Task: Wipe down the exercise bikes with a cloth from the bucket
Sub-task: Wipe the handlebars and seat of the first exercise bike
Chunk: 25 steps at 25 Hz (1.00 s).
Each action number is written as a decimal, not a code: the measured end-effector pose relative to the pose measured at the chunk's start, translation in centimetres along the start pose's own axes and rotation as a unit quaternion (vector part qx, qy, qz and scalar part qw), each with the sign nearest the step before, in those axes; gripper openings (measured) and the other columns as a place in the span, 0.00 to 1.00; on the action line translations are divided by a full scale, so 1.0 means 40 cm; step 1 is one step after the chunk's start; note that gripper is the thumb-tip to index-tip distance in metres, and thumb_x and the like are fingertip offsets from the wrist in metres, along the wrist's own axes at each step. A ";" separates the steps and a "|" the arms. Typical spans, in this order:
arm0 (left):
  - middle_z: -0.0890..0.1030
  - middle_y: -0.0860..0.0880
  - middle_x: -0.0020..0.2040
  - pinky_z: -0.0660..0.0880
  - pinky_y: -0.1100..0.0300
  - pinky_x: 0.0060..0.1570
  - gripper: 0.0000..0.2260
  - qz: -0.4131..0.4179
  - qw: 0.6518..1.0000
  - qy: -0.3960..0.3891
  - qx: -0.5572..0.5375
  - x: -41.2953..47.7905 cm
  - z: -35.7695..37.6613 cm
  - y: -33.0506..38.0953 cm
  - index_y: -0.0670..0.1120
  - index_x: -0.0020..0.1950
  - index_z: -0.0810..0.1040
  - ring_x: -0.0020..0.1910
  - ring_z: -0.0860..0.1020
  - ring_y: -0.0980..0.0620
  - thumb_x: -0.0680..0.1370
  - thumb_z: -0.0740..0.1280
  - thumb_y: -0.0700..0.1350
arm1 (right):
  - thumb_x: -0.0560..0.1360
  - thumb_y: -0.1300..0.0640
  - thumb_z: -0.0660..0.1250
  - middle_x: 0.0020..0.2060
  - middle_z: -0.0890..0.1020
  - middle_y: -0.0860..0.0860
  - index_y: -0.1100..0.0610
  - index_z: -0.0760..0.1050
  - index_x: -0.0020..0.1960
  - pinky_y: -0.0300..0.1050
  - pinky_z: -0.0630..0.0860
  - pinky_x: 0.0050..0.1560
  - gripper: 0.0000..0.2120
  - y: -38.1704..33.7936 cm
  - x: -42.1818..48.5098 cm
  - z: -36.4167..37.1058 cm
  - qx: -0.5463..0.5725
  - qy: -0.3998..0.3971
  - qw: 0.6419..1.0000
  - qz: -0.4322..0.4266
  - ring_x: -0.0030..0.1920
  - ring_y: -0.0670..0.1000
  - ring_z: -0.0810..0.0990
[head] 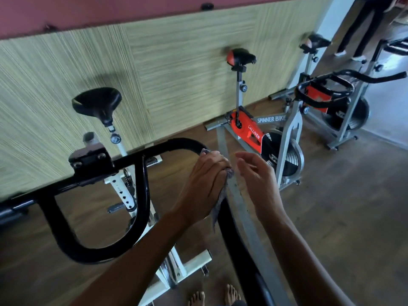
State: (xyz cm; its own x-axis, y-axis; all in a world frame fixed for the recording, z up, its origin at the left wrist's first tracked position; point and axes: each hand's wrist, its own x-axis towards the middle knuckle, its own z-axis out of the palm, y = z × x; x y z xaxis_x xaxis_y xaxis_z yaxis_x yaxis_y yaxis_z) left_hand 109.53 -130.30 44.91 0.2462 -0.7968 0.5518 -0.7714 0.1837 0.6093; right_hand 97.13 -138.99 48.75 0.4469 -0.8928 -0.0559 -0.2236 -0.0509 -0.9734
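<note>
A white-framed exercise bike stands right in front of me, its black handlebar (141,191) looping across the lower left and its black saddle (97,103) behind. My left hand (205,180) is closed around the right handlebar arm with a grey cloth (218,204) wrapped under the palm; the cloth's end hangs down along the bar. My right hand (257,177) hovers just right of it, fingers apart and holding nothing. No bucket is in view.
Two grey and red spinner bikes (249,131) (331,100) stand further right along the green striped wall panel (154,69). A person's legs (357,29) are at the top right. My bare feet (214,297) are on the wooden floor.
</note>
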 end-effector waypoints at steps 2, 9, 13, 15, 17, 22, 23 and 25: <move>0.76 0.44 0.61 0.66 0.48 0.69 0.14 -0.031 0.999 -0.002 0.016 0.027 0.000 -0.010 0.40 0.61 0.75 0.65 0.72 0.46 0.84 0.55 0.46 | 0.79 0.58 0.68 0.50 0.83 0.48 0.49 0.81 0.53 0.37 0.77 0.51 0.06 -0.025 -0.001 0.010 -0.048 0.024 0.998 -0.039 0.47 0.39 0.82; 0.74 0.44 0.51 0.73 0.45 0.57 0.15 -0.260 0.926 0.177 -0.209 0.063 -0.066 0.026 0.57 0.50 0.70 0.52 0.75 0.45 0.73 0.59 0.36 | 0.83 0.53 0.61 0.59 0.75 0.51 0.53 0.75 0.64 0.41 0.66 0.62 0.12 -0.105 -0.030 0.079 -0.269 -0.103 0.951 -0.111 0.61 0.51 0.72; 0.73 0.47 0.49 0.73 0.52 0.50 0.07 -0.237 0.955 0.174 0.042 0.075 -0.152 0.005 0.43 0.51 0.73 0.50 0.74 0.46 0.74 0.59 0.36 | 0.84 0.50 0.55 0.75 0.64 0.58 0.61 0.56 0.78 0.50 0.64 0.72 0.27 -0.113 -0.038 0.141 -0.417 -0.151 0.891 -0.100 0.76 0.59 0.62; 0.73 0.47 0.53 0.71 0.53 0.54 0.07 -0.253 0.945 0.148 0.147 0.053 -0.179 -0.018 0.42 0.52 0.74 0.54 0.72 0.46 0.76 0.62 0.34 | 0.84 0.50 0.58 0.80 0.51 0.62 0.61 0.43 0.81 0.56 0.58 0.78 0.35 -0.094 -0.048 0.170 -0.439 -0.167 0.880 -0.070 0.80 0.63 0.51; 0.73 0.45 0.57 0.69 0.53 0.58 0.08 -0.281 0.928 0.129 0.205 0.026 -0.185 -0.037 0.42 0.54 0.76 0.58 0.71 0.45 0.76 0.64 0.35 | 0.82 0.49 0.62 0.79 0.49 0.63 0.58 0.40 0.81 0.60 0.60 0.77 0.40 -0.075 -0.043 0.185 -0.440 -0.156 0.881 -0.075 0.79 0.65 0.51; 0.73 0.44 0.64 0.67 0.52 0.65 0.13 -0.287 0.923 0.067 0.246 -0.014 -0.169 -0.052 0.43 0.60 0.76 0.66 0.70 0.43 0.76 0.66 0.38 | 0.81 0.54 0.64 0.76 0.57 0.62 0.57 0.46 0.81 0.55 0.65 0.72 0.37 -0.059 -0.011 0.191 -0.431 -0.141 0.883 -0.118 0.75 0.64 0.61; 0.73 0.45 0.64 0.67 0.52 0.65 0.12 -0.290 0.923 0.068 0.243 -0.012 -0.170 -0.053 0.44 0.60 0.76 0.67 0.69 0.43 0.76 0.66 0.38 | 0.81 0.54 0.63 0.75 0.58 0.61 0.57 0.48 0.81 0.53 0.66 0.70 0.35 -0.058 -0.011 0.188 -0.423 -0.141 0.886 -0.125 0.74 0.62 0.63; 0.73 0.46 0.64 0.68 0.52 0.65 0.11 -0.294 0.925 0.080 0.226 -0.011 -0.172 -0.051 0.44 0.59 0.77 0.67 0.69 0.45 0.77 0.66 0.39 | 0.82 0.53 0.62 0.74 0.60 0.57 0.54 0.51 0.81 0.49 0.70 0.67 0.31 -0.057 -0.014 0.177 -0.402 -0.141 0.895 -0.130 0.72 0.59 0.65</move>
State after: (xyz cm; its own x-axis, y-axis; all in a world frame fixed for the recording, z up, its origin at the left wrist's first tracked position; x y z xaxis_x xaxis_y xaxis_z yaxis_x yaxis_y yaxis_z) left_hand 115.04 -126.36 47.35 0.7575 -0.5798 0.2999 -0.6336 -0.5425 0.5515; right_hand 103.50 -135.20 49.45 0.7500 -0.6613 -0.0140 -0.5809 -0.6483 -0.4922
